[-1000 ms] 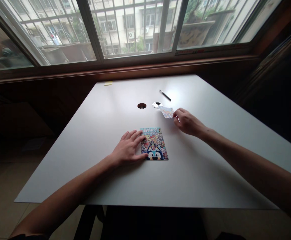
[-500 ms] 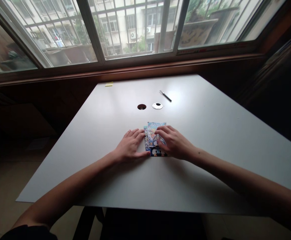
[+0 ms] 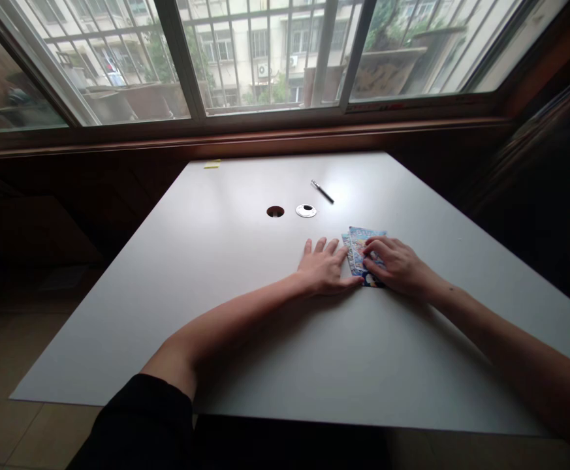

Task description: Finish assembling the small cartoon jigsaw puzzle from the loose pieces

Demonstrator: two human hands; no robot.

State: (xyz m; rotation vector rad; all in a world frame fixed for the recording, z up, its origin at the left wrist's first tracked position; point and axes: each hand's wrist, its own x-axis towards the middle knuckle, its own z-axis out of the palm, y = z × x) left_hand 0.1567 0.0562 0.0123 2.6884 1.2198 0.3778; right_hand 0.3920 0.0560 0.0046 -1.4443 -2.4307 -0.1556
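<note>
A few overlapping picture cards (image 3: pixel 358 251), printed with colourful blue cartoon art, lie flat on the white table (image 3: pixel 245 365), right of its middle. My left hand (image 3: pixel 322 266) rests palm down at their left side, fingers spread, with the thumb and a fingertip at the cards' edge. Over their right part, my right hand (image 3: pixel 396 263) is bent, its curled fingers and thumb closed on the cards. It hides much of the print, and how many cards there are cannot be made out.
Behind the cards, a black pen (image 3: pixel 322 192) lies slantwise. A round hole (image 3: pixel 275 212) in the tabletop has a silvery ring-shaped cover (image 3: pixel 306 211) beside it. A yellow sticky note (image 3: pixel 212 164) is at the far left edge. Beyond stands a barred window (image 3: pixel 265 59).
Both hands and the cards have slid together to the right and slightly away from me. The left fingers are spread wider. The pen and the cover lie where they were.
</note>
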